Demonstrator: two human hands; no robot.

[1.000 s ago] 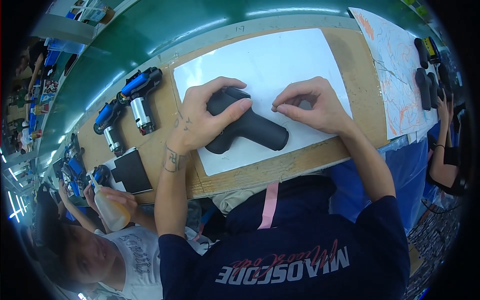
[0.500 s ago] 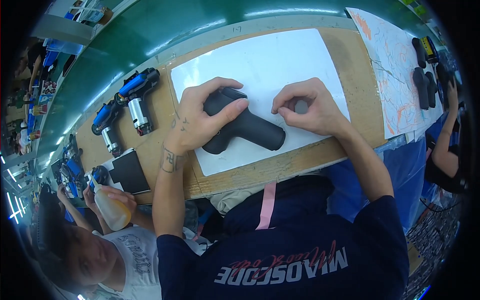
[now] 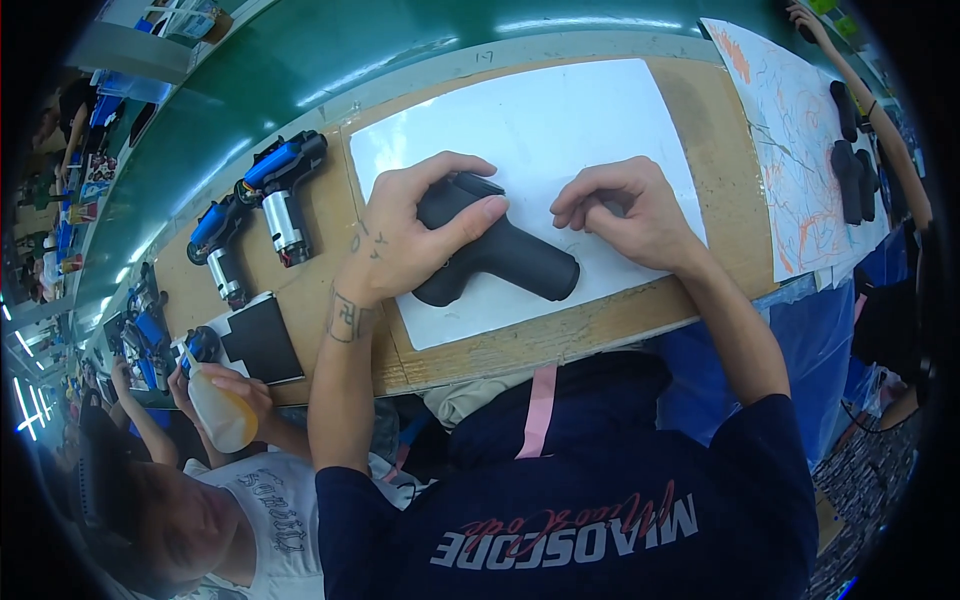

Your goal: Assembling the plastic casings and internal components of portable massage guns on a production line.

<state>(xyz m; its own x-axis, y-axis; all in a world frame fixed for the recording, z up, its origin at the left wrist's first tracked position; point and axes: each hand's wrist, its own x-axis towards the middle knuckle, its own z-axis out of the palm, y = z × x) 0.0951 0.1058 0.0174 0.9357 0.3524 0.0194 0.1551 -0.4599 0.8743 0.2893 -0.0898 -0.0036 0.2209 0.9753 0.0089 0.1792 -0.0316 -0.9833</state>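
Observation:
My left hand (image 3: 415, 225) is wrapped round the upper part of a black pistol-shaped housing (image 3: 520, 258), its thumb across the near face. The housing lies tilted over a white sheet (image 3: 560, 115), its thick round-ended handle pointing to the lower right. To the right of it, over the same sheet, my right hand (image 3: 630, 215) is closed, fingers curled against the thumb. What it holds, if anything, is hidden; a small grey patch shows between the fingers. The right hand does not touch the housing.
Two blue-and-black assemblies with silver motors (image 3: 285, 228) lie on the wooden board at left, near a black flat piece (image 3: 262, 342). Beside me a co-worker holds a squeeze bottle (image 3: 222, 410). Dark handle-shaped parts (image 3: 847, 180) rest on a scribbled sheet (image 3: 760, 120) at right.
My right hand's fingers have closed further, narrowing the gap between them. My left hand keeps its grip on the housing. Another person's arm at right now reaches toward the far edge.

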